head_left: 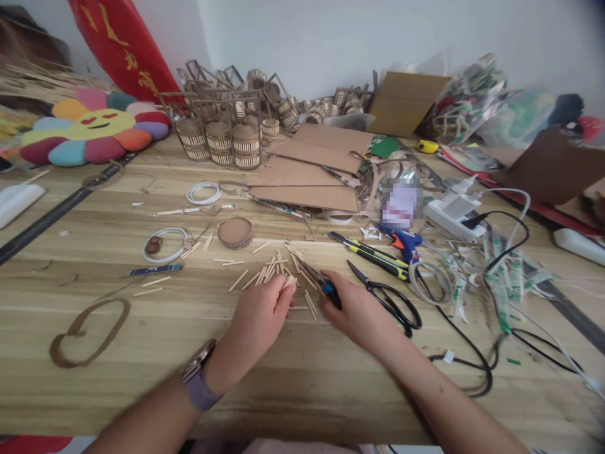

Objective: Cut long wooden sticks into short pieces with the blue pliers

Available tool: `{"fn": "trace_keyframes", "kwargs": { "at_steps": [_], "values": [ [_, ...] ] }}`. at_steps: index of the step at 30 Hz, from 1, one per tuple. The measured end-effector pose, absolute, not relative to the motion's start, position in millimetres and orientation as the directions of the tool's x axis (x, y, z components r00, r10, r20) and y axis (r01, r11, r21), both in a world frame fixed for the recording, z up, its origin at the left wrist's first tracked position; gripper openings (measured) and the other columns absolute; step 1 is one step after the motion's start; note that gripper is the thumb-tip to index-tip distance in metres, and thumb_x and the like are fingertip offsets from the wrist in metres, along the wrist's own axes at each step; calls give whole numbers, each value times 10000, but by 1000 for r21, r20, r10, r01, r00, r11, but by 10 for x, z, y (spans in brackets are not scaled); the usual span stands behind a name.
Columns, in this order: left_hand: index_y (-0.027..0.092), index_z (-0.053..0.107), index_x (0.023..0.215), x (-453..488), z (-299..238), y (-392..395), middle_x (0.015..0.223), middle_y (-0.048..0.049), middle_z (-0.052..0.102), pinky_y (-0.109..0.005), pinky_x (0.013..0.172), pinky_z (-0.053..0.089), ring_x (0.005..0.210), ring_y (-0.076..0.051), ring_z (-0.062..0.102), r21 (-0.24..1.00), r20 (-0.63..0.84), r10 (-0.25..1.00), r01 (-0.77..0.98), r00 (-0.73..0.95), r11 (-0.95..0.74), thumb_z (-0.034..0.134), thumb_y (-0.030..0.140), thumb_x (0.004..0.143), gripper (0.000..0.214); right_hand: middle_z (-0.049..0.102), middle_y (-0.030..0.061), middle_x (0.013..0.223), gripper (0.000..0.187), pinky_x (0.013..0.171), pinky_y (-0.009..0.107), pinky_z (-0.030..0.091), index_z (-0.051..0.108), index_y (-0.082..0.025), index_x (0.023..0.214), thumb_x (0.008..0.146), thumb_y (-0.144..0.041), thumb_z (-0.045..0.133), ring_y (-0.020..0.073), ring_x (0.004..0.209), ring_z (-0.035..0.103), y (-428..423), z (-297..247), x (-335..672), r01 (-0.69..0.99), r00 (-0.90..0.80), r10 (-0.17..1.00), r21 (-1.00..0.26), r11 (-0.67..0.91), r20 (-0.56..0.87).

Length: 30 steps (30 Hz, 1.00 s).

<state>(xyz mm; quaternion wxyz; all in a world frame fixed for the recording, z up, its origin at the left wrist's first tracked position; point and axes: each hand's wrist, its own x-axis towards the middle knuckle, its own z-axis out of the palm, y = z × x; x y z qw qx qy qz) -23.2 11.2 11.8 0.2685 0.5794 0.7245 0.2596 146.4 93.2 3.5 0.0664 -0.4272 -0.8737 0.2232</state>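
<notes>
My left hand (259, 312), with a watch on its wrist, is closed in a pinch on short wooden sticks (290, 281); their count is hidden by the fingers. My right hand (352, 309) grips pliers (327, 287) with black and blue handles, their jaws pointing away over the table, near the left hand. A loose pile of similar wooden sticks (268, 271) lies just beyond my left fingers, and a few more lie between the hands. Left of the pile rests a small round brown piece with a braided rim (236, 233).
Black scissors (394, 302), a utility knife (373, 255) and a blue glue gun (404, 243) lie to the right, near a power strip (456, 211) and cables. Small stick-sided baskets (220, 140) and cardboard (316, 154) stand or lie at the back. A brown strip (57, 353) curls at left.
</notes>
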Motion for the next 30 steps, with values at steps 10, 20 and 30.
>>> {"fn": "trace_keyframes", "kwargs": {
  "at_steps": [10, 20, 30],
  "values": [
    [135, 607, 1149, -226, 63, 99, 1215, -123, 636, -375, 1022, 356, 1171, -243, 531, 700, 248, 955, 712, -160, -62, 378, 284, 946, 341, 609, 15, 878, 221, 785, 312, 478, 571, -219, 1037, 839, -297, 511, 179, 823, 573, 982, 158, 1576, 377, -579, 815, -881, 286, 17],
    [140, 640, 897, -84, 36, 56, 879, -84, 740, -260, 709, 467, 792, -169, 635, 969, -244, 943, 101, 228, 227, 398, 492, 924, 429, 429, -77, 583, 178, 361, 203, 402, 449, -250, 885, 839, -384, 556, 109, 443, 458, 729, 158, 1342, -18, -660, 740, -981, -192, -132],
    [149, 575, 785, -87, -5, 84, 715, -48, 692, -254, 642, 445, 713, -164, 658, 913, -315, 942, -233, 119, 335, 509, 533, 857, 397, 512, -39, 757, 326, 571, 261, 470, 469, -221, 1027, 792, -377, 632, 120, 604, 534, 786, 32, 1364, 93, -543, 840, -994, 61, 0]
  ]
}}
